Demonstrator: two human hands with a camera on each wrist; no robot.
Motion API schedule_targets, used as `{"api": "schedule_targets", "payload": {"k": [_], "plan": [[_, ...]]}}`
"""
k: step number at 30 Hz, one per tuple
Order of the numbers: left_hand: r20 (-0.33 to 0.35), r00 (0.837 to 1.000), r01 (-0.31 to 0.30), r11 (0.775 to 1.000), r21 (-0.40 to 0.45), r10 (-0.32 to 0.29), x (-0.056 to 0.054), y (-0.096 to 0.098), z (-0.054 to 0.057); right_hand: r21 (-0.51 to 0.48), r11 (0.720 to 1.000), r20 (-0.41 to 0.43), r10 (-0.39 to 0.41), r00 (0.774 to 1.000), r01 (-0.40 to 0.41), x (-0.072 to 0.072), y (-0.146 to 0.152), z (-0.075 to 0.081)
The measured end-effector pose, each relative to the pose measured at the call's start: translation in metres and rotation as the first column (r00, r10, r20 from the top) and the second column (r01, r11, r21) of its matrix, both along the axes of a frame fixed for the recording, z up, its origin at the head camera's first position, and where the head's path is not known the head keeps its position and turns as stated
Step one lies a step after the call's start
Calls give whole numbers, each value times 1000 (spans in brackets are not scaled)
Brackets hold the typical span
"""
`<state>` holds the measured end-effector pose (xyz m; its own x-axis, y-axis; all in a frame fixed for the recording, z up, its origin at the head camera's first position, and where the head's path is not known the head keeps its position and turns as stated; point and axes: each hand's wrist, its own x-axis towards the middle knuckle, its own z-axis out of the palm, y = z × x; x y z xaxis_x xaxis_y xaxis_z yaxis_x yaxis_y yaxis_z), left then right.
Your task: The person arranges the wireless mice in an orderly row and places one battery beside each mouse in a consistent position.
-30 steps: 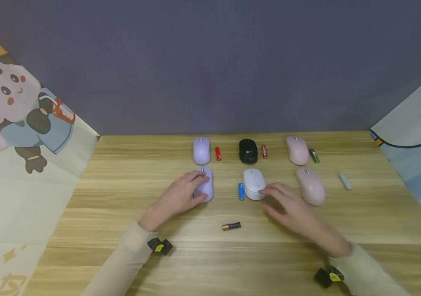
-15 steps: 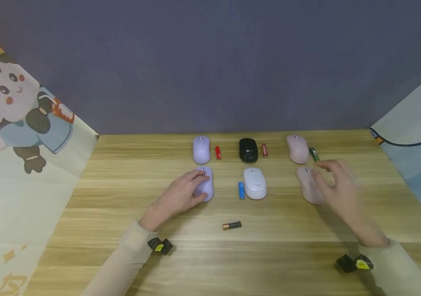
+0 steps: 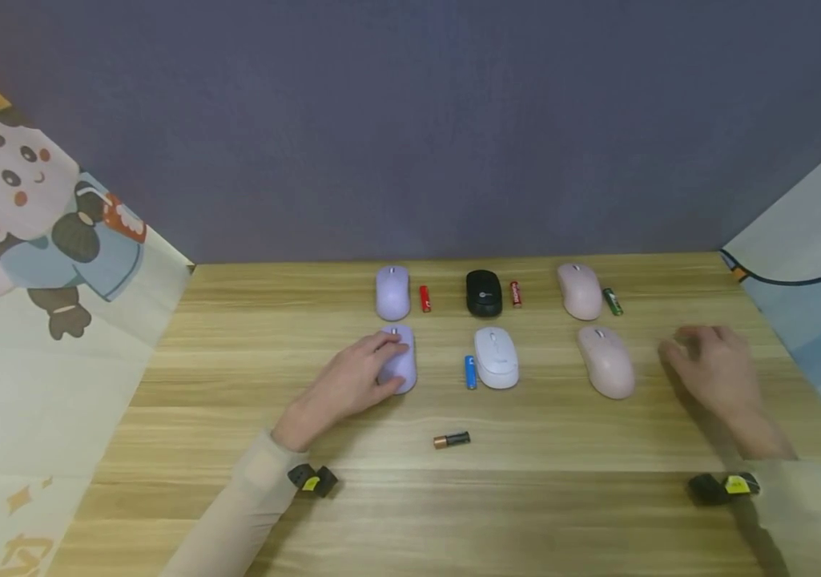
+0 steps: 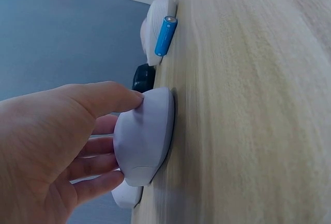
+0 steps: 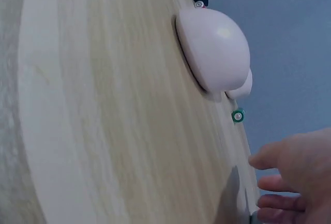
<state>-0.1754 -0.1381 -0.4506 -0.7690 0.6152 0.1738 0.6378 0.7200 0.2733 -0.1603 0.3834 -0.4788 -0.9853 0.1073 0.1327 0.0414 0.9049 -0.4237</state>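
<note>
My left hand (image 3: 352,383) holds the front purple computer mouse (image 3: 403,370) on the wooden table, thumb on its near side and fingers on its far side, as the left wrist view shows. At the right, my right hand (image 3: 718,370) is low over the table, fingers loosely bent and spaced from the thumb. The front pink mouse (image 3: 608,365) lies to its left, apart from it. In the right wrist view a small pale grey-green thing (image 5: 253,218) shows just past its fingertips; in the head view the hand covers it. A green battery (image 3: 613,301) lies farther back.
A white mouse (image 3: 497,358) stands beside a blue battery (image 3: 471,373). Behind are another purple mouse (image 3: 392,293), a black mouse (image 3: 484,293), a second pink mouse (image 3: 580,292) and two red batteries, one at left (image 3: 425,299). A black-and-copper battery (image 3: 452,440) lies in front.
My right hand has moved right from beside the white mouse, past the front pink mouse, and come down over the spot where the pale battery lay. My left hand has stayed on the purple mouse.
</note>
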Motion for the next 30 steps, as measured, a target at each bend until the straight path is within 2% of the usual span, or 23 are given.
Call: {"api": "schedule_targets", "payload": {"k": [7,10,14,17,20,22,24,27,30], "plan": [[-10,1000,6,1000,11,-6,0,0,0,-13,1000,61,13,998,-12,0,3,0],[1,1000,0,1000,10,0,0,0,-1,-28,1000,40,8,999,-7,0,4,0],[2,1000,-4,1000,7,4,0,0,-1,-38,999,5,-39,999,40,0,10,-2],[2,1000,-2,1000,5,2,0,0,-1,-12,997,24,-78,997,78,0,16,-4],[4,1000,0,1000,3,0,0,-1,-2,6,997,50,-80,996,80,1,20,-6],[7,1000,1,1000,5,-1,0,-1,-2,4,997,46,-82,996,82,1,21,-8],[10,1000,0,1000,7,0,0,-1,-2,-8,996,8,-85,996,85,1,23,-10],[13,1000,-2,1000,9,2,0,0,-1,-30,992,-29,-121,992,120,-1,28,-8],[15,1000,-9,1000,5,9,-1,0,-1,-14,990,-3,-143,990,143,-5,38,-4]]}}
